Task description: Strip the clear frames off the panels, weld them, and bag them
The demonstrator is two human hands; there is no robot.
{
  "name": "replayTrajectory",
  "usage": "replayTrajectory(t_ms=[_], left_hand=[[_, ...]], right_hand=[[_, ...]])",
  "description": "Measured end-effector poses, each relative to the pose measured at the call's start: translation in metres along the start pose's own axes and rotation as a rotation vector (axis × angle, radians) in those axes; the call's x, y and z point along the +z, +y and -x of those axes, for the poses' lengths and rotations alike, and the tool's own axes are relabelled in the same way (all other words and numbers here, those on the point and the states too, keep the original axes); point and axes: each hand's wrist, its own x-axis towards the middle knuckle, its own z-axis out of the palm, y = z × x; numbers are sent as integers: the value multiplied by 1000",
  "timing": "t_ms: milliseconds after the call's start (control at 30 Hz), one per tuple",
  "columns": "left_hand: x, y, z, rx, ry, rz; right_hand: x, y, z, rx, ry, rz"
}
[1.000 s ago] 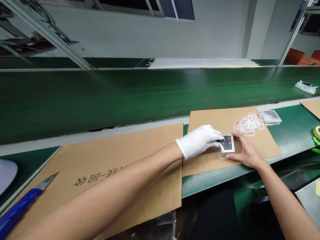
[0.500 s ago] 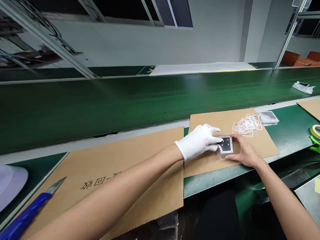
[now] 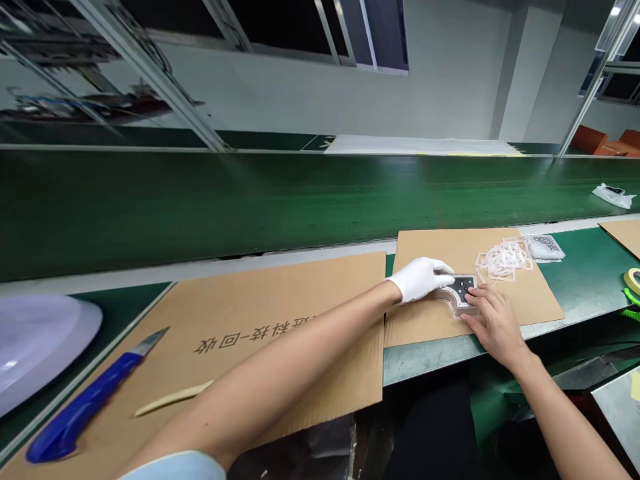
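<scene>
A small clear plastic housing with a dark, silver-framed panel and a curved cut-out [image 3: 461, 287] lies on the right cardboard sheet [image 3: 415, 330]. My left hand [image 3: 424, 280], in a white glove, pinches its upper left edge between thumb and fingers. My bare right hand [image 3: 495, 323] grips it from the right, fingertips over the dark face and thumb at the near edge. Just beyond the right hand sits a tangle of thin white frame-like strips [image 3: 504, 259]. Next to the strips is a stack of clear, patterned pieces [image 3: 545, 247].
On the left cardboard sheet [image 3: 320, 360] lie a blue-handled knife [image 3: 95, 400] and a pale, thin curved tool [image 3: 173, 399]. A pale lilac, rounded object [image 3: 45, 347] stands far left. Behind runs a green conveyor belt [image 3: 300, 207], carrying a bagged part [image 3: 614, 195]. Yellow tape [image 3: 633, 280] lies right.
My right fingers have shifted from the housing's right side onto its dark face. My left fingers have drawn back to its upper left edge. The camera view has turned slightly left.
</scene>
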Motion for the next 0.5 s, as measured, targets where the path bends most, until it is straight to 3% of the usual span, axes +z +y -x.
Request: replayTrajectory(t_ms=[67, 300, 500], left_hand=[[6, -5, -5, -30, 0, 112], [14, -13, -5, 13, 26, 189], [16, -4, -6, 42, 63, 131]], right_hand=[[3, -3, 3, -11, 6, 49], [2, -4, 1, -4, 23, 94], [5, -14, 3, 79, 51, 6]])
